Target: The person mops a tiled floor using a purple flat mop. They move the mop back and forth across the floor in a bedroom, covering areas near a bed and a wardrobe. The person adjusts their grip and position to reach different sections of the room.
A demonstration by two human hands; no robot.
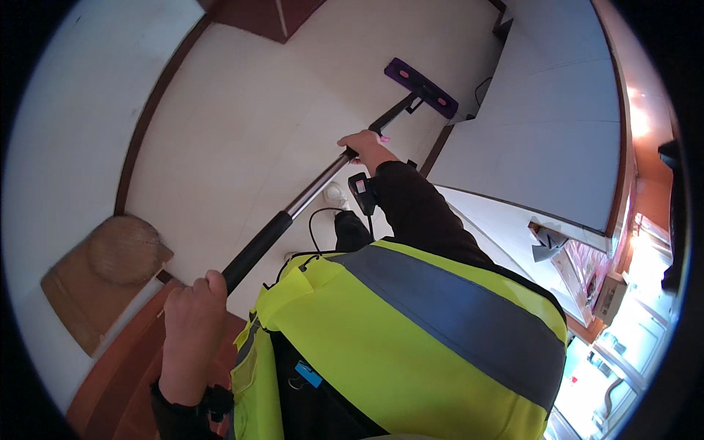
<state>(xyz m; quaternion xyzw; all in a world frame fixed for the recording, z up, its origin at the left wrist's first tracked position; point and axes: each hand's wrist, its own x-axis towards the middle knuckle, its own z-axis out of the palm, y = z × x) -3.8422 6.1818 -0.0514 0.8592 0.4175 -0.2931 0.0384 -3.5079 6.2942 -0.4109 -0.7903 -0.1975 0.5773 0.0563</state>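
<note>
A flat mop [328, 176] slants across the view from lower left to upper right. Its purple rectangular head [422, 88] lies on the pale floor, close to the white cabinet's base. My left hand [195, 312] is closed round the black grip at the top end of the handle. Farther down, where the silver pole meets the black lower part, my right hand [364, 147] is wrapped round the shaft. A small black device [362, 192] with a cable is strapped at my right wrist.
The white cabinet or counter [535, 125] stands on the right. Along the left runs a white wall [88, 110] with dark brown skirting. Flattened brown cardboard [110, 275] with a round piece lies at the lower left. A dark red object [268, 16] juts in at the top.
</note>
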